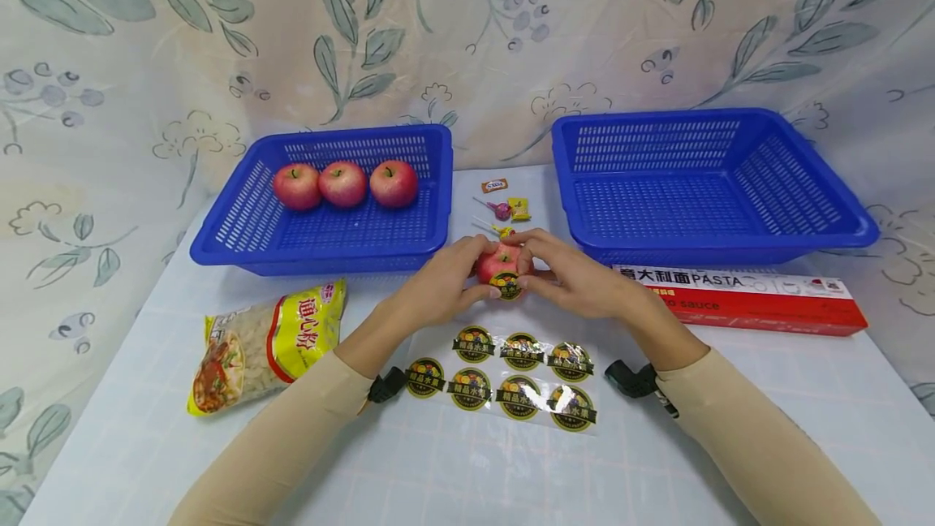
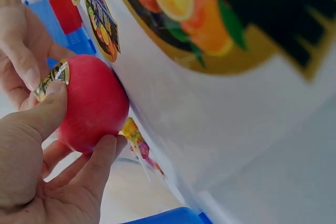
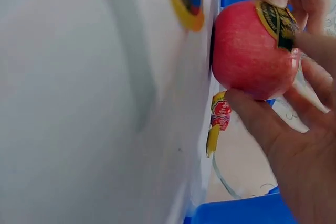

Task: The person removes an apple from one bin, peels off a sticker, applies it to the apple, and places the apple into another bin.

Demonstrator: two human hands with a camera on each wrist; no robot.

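Centre of the head frame: you've got one apple (image 1: pixel 498 263) held between both hands, resting on or just above the white table (image 1: pixel 453 461), in the gap between the two blue baskets. Your left hand (image 1: pixel 438 286) cups it from the left, fingers curled round the far side and thumb on the near face. Your right hand (image 1: pixel 577 274) wraps it from the right, thumb pressing a round sticker (image 1: pixel 506 286) onto the near face. In the left wrist view the sticker (image 2: pixel 52 78) sits under your thumb with one edge lifted off the skin, so it looks only part stuck.

Handling, as a judgement: the apple is firm, moderately heavy for its size, waxy and a bit slick, and it'll roll if let go. Grip it across the sides as you are now, not by the stem end, and don't dig in your nails, since it bruises. The sticker is thin and floppy and creases easily on the curve, so smooth it from the middle outward.

Lower centre: sticker sheet (image 1: pixel 504 380) with seven left. Upper left: the left basket (image 1: pixel 241 242) with three apples (image 1: pixel 343 183). Upper right: the right basket (image 1: pixel 840 222), nothing seen in it. Candies (image 1: pixel 504 208) lie between the baskets, a pasta box (image 1: pixel 738 308) at right, a macaroni bag (image 1: pixel 266 343) at lower left.
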